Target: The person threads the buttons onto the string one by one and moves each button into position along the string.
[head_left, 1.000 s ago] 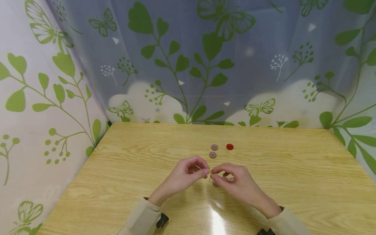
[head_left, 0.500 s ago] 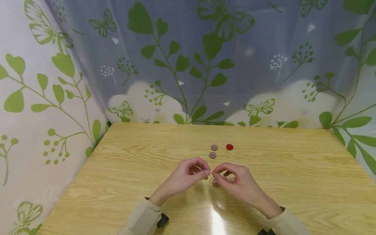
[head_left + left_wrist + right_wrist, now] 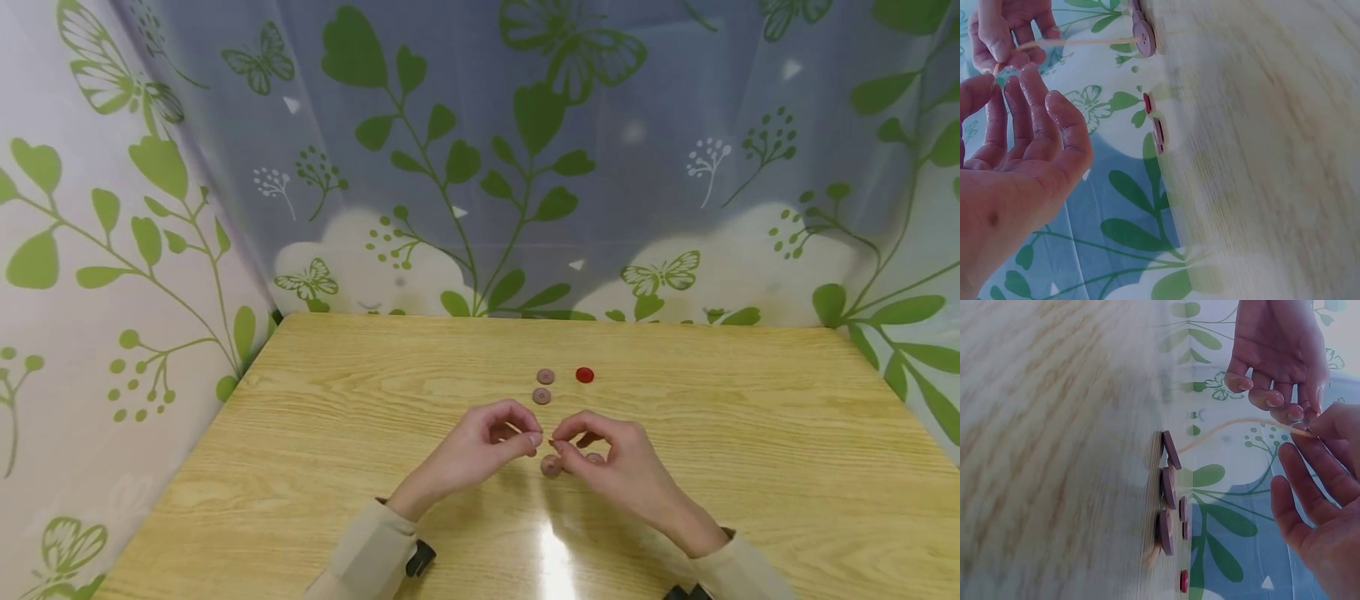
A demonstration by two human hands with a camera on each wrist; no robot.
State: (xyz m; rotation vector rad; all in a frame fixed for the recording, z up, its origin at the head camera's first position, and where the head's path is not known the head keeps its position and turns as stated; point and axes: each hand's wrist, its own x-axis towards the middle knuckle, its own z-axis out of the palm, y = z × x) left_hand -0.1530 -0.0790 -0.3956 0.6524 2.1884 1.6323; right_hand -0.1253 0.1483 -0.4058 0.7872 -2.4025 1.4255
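R hand [image 3: 618,458] pinching cord [image 3: 1235,421] btw thumb + index near its short end; other fingers loosely spread. L hand [image 3: 480,450]: thumb + index tips meet right at cord tip, can't tell if gripping it. Cord runs from R pinch down to leftmost of 3 brown buttons [image 3: 1168,487], in a row on table [image 3: 360,375], near side, partly under R hand; look strung, tail shows past far-right end. Far: 2 more brown buttons [image 3: 542,396], red button [image 3: 585,375] to their right.

Handling (est.): cord v. light, limp, prob bends if held far back, so pinch close to tip. Buttons light, stiff, prob smooth; take by rim.
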